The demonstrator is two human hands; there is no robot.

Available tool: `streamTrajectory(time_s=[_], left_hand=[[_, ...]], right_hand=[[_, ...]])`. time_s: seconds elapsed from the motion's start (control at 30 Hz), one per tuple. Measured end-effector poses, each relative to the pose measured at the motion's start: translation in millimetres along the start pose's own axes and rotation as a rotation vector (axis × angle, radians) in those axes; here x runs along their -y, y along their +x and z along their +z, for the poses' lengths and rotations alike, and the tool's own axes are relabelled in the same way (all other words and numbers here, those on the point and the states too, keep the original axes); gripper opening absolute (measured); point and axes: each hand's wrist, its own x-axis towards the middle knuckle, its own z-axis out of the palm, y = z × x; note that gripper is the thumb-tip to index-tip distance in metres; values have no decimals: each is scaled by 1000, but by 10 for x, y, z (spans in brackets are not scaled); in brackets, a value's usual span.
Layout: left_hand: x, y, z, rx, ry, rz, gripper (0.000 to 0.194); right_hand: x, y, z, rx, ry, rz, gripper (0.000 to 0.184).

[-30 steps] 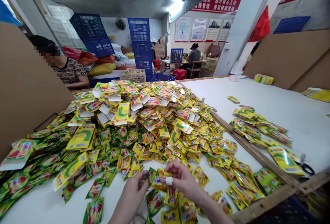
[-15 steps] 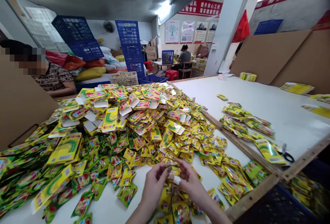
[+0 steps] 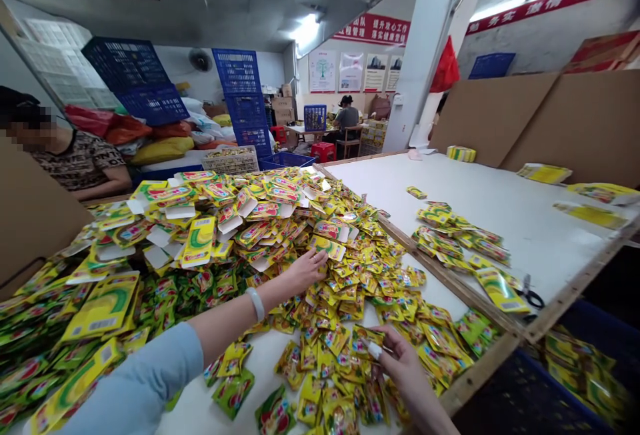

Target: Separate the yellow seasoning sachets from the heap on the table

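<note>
My left hand (image 3: pixel 306 271) reaches forward over the heap, palm down, with fingers stretched to the lower edge of a yellow printed carton (image 3: pixel 330 248). No firm grip on that carton shows. Lower down, my right hand (image 3: pixel 397 358), with a white cover on one digit, has thumb and forefinger closed on a small yellow sachet (image 3: pixel 364 338). Several more yellow sachets (image 3: pixel 340 411) lie below it on the white tabletop (image 3: pixel 273 358). Green sachets (image 3: pixel 234 391) lie to the left.
Folded cartons (image 3: pixel 200 241) top the heap. A wooden strip (image 3: pixel 440 271) divides the tables; scissors (image 3: pixel 531 293) and more sachets (image 3: pixel 440 231) lie beyond it. Blue crates (image 3: pixel 245 101) are stacked behind. One person (image 3: pixel 93 158) sits at the left, another (image 3: pixel 347 118) farther back.
My hands were together around a small item and are now apart. The left has moved forward to the carton; the right has shifted slightly right and down. The view has turned a little rightward.
</note>
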Motion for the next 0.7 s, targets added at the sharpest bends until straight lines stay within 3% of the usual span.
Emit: streamTrajectory(time_s=[0.17,0.3,0.4,0.53,0.6,0.7], left_hand=[[-213,-251,-107,-6,-105,3,39],[-541,-734,-34,-120,-282,-207,41],[-869,-1057,144,-172,-437,-351,36],[-1267,-1246,348,-216,-1108,-373,22],[-1369,-1279,416,-264,-1398,-393,27],[-1394,-1321,488,-312,-1433,-476,36]], right_hand=[[47,-21,-11,3,115,61,42],[345,-63,-2,23,199,66,42],[606,-85,171,125,232,64,38],[793,-94,590,289,138,-69,30],[815,-112,764,371,0,-202,22],[851,-161,867,470,-321,-403,14]])
